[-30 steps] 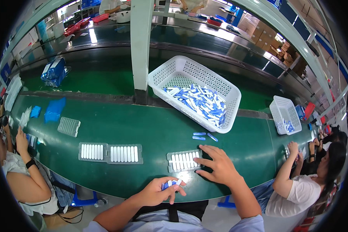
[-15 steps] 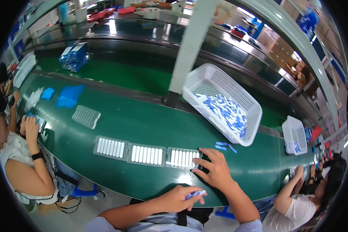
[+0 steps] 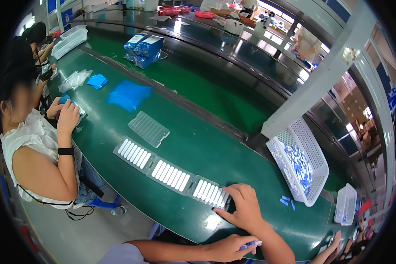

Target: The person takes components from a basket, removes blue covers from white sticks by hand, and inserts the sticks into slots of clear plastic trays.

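Three clear plastic trays filled with white sticks stand end to end along the bench: a left tray [image 3: 134, 153], a middle tray [image 3: 170, 175] and a right tray [image 3: 210, 192]. My right hand [image 3: 245, 209] has its thumb and fingers around the right end of the right tray, at its last sticks. Close to the bench's front edge, my left hand [image 3: 231, 250] is closed on a few small blue-and-white sticks [image 3: 251, 245]. How many it holds is hidden by the fingers.
An unfilled clear tray [image 3: 148, 129] lies behind the row. A white basket [image 3: 312, 143] of blue-and-white sticks tilts beside a post [image 3: 321, 75], near a few loose sticks [image 3: 284, 203]. A blue plastic bag [image 3: 130, 94] lies farther left. At left a co-worker's hands [image 3: 69, 112] are busy.
The view has swung left, so the bench and trays appear turned and the basket sits farther right. My right hand stays at the right tray's end; my left still holds the sticks.
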`<state>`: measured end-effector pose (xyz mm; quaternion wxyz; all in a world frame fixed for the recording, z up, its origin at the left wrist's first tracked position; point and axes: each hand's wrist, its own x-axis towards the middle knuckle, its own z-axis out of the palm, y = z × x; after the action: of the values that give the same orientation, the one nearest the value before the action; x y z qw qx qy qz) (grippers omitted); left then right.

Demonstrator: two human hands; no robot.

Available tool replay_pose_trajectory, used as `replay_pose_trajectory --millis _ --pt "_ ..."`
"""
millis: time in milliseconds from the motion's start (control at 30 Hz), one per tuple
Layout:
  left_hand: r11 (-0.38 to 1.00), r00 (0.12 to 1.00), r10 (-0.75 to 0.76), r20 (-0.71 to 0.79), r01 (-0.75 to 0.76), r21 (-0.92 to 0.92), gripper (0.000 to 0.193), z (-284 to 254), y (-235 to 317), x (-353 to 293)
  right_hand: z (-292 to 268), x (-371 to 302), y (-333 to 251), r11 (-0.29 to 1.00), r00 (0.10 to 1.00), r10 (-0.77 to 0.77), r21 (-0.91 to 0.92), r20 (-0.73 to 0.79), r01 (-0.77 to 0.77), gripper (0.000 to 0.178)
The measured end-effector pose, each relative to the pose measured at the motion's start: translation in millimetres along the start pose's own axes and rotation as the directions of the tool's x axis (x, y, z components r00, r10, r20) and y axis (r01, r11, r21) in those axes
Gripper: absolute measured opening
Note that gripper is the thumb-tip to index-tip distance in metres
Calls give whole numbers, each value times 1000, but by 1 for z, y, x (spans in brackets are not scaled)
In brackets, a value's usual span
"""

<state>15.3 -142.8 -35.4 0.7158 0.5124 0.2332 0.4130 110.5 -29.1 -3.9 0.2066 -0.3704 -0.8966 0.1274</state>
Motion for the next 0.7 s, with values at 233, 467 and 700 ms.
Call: replay_pose_trajectory --millis 233,467,700 --pt "984 920 52 -388 -112 -135 21 -21 17 -37 22 58 -24 998 998 -55 12 38 55 74" --pt "932 826 293 -481 -135 336 18 -45 25 -66 50 153 -60 983 999 -34 179 6 32 85" --pt "988 919 -71 -389 119 101 20 -60 43 -56 93 204 -50 984 995 -104 -147 0 103 68"
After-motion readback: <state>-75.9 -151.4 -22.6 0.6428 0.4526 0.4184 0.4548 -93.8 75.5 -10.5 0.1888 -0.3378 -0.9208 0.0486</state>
